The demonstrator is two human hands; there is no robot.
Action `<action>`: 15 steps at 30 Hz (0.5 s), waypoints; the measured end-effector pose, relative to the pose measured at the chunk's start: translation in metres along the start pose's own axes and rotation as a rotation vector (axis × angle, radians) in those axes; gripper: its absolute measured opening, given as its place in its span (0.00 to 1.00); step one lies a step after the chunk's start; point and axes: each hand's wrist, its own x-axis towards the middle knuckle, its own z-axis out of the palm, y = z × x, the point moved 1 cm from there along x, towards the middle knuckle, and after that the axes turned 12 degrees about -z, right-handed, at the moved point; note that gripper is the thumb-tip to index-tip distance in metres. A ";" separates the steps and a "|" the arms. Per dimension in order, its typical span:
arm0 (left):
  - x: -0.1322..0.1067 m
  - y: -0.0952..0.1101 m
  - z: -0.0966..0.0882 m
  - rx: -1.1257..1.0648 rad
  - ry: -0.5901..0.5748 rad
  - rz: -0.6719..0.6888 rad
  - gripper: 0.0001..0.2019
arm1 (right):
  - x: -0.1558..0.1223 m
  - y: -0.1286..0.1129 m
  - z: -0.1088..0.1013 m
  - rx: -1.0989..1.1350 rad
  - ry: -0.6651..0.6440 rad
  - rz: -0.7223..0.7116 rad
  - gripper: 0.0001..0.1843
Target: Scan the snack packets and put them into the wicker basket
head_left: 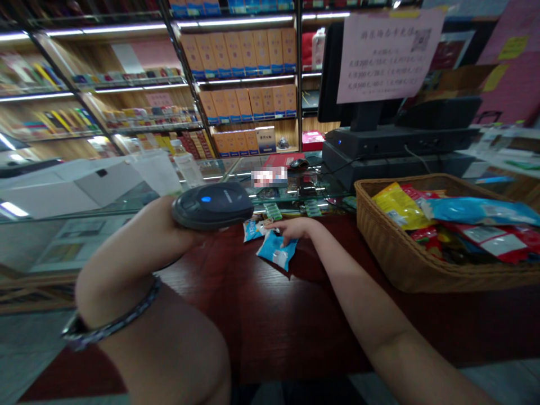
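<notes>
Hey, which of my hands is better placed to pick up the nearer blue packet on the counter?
Probably your right: the right hand is down at that blue packet and appears to touch it, while the left hand, mostly hidden, seems busy holding up the scanner.

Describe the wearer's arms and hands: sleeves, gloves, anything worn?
The left arm has no sleeve in view; around it, apparently at the wrist, is a slim patterned band in dark and pale greyish tones. The right arm shows neither sleeve nor band. No gloves show on the left hand or right hand.
</notes>
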 end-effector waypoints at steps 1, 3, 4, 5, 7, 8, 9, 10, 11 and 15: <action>0.000 0.001 0.001 -0.002 0.001 -0.002 0.10 | -0.002 0.002 -0.002 0.062 -0.038 -0.003 0.47; 0.001 0.002 0.002 -0.002 0.003 -0.008 0.10 | -0.007 0.005 -0.005 0.199 -0.131 -0.042 0.41; 0.001 0.002 0.003 0.000 -0.002 -0.011 0.11 | -0.010 0.005 -0.008 0.268 -0.164 -0.074 0.38; 0.002 0.001 0.003 0.001 -0.005 -0.010 0.11 | -0.013 0.006 -0.011 0.336 -0.178 -0.107 0.37; 0.002 -0.001 0.003 0.005 -0.007 -0.004 0.12 | -0.022 0.005 -0.019 0.458 -0.114 -0.170 0.35; 0.002 -0.001 0.003 0.010 -0.006 -0.002 0.13 | -0.026 0.004 -0.024 0.508 -0.039 -0.203 0.36; 0.002 -0.002 0.002 0.014 -0.007 -0.005 0.13 | -0.031 0.003 -0.029 0.551 0.055 -0.245 0.37; 0.002 -0.002 0.002 0.013 -0.004 -0.007 0.13 | -0.036 0.001 -0.035 0.586 0.152 -0.292 0.38; 0.002 -0.002 0.002 0.008 -0.003 -0.010 0.12 | -0.040 0.000 -0.040 0.607 0.247 -0.341 0.40; 0.002 0.000 0.003 -0.016 -0.014 -0.006 0.08 | -0.055 -0.007 -0.058 0.530 0.553 -0.481 0.48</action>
